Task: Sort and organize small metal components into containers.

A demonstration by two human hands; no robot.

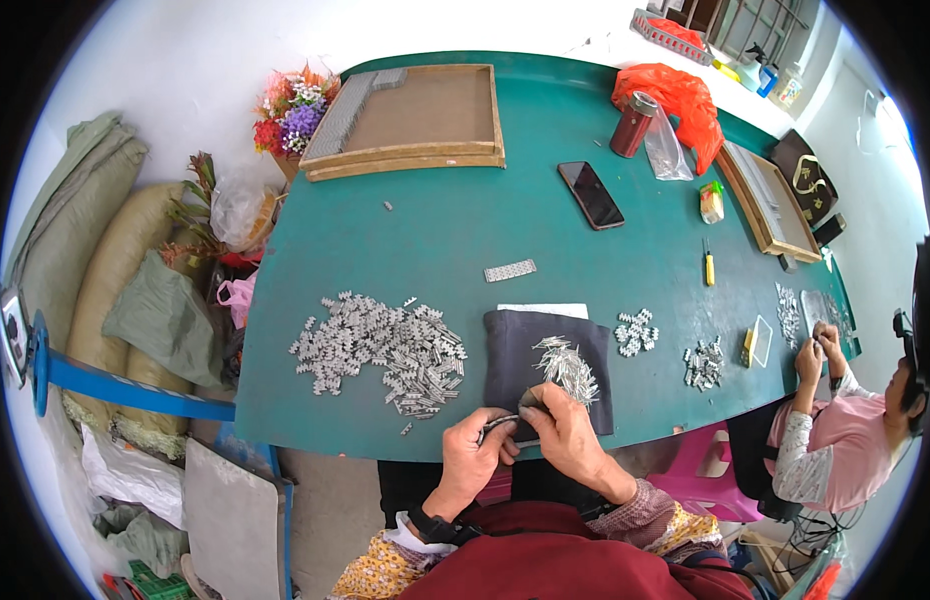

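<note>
At the table's near edge, my left hand [472, 452] pinches a small dark, narrow metal piece [498, 424]. My right hand [569, 436] is closed close beside it, its fingertips pressed together at the piece's end; anything between them is too small to make out. Under and beyond my hands lies a dark cloth [513, 350] over a white sheet. On the cloth rests a heap of thin silver metal pins [567, 370]. Left of it spreads a large pile of small toothed grey metal parts [375, 345]. A smaller cluster of such parts [637, 332] sits right of the cloth.
Beyond the cloth lies a flat metal strip [510, 271]. Farther back are a phone [591, 195], a wooden tray [405, 165] and a red thermos [635, 125]. A yellow-handled screwdriver [709, 265] is at right. Another person [845, 410] works at the right end with small parts.
</note>
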